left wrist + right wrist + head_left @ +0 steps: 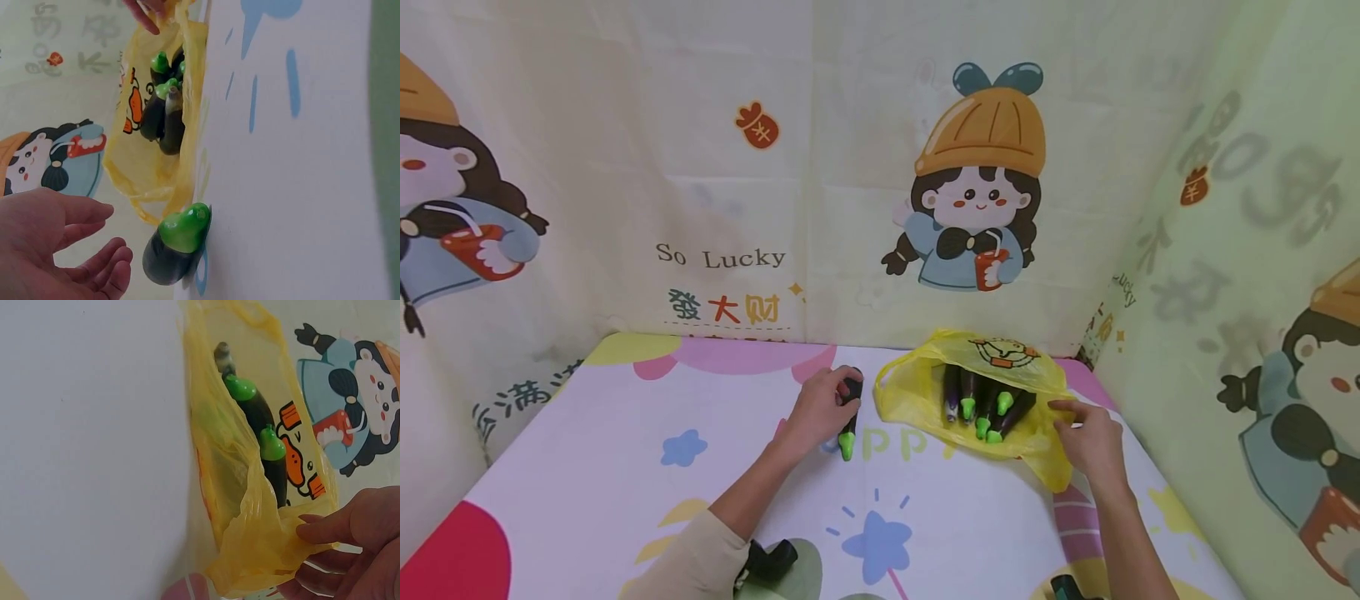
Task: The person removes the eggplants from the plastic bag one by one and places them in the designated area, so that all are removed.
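A dark eggplant with a green cap lies on the table left of the bag. My left hand is right at it, and in the left wrist view its loosely bent fingers stand beside the eggplant with a small gap. A yellow plastic bag lies on its side, its mouth facing me. Several more eggplants are inside, most with green stem ends toward the opening. At the bag's right edge, my right hand pinches the thin plastic between thumb and fingers.
The table has a printed cover with stars and coloured shapes. A patterned curtain hangs behind it and along both sides. Near the front edge, a black object sits by my left sleeve and a dark one by my right forearm.
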The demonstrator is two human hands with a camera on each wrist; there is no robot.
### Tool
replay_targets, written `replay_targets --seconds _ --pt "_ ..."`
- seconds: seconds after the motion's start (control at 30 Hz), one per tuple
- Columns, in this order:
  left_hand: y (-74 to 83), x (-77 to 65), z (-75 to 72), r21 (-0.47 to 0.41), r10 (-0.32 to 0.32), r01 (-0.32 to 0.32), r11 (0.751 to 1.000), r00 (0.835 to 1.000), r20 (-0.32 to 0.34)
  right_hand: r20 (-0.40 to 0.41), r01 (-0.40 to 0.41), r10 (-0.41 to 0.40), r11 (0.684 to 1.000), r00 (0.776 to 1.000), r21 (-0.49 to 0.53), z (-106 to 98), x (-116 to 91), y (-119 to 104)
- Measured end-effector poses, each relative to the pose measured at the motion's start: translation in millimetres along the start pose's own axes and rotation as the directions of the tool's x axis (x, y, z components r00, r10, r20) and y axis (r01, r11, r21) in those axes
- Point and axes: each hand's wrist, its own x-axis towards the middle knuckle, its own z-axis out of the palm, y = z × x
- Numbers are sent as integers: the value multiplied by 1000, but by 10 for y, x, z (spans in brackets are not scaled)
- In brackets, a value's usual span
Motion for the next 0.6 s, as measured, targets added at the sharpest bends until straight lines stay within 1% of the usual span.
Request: replay_targets --seconds 0.17,0.33,0.47,0.53,0.6 --pt "66 23 44 -10 6 -5 1000 999 45 -3 11 -11 1000 1000 -6 4 -3 5" --pt "134 86 127 -29 52 -49 998 996 76 5 -7 7 1000 1000 2 5 -7 -14" --pt "203 135 215 -44 99 -94 995 988 118 12 -20 20 1000 1000 1 8 0 -21" --pt "239 159 262 -62 110 -102 993 983 148 10 -23 23 1000 1000 -3 10 0 -18" --pt "276 179 306 -83 105 -90 992 977 187 7 -16 16 1000 1000 -2 12 -1 -11"
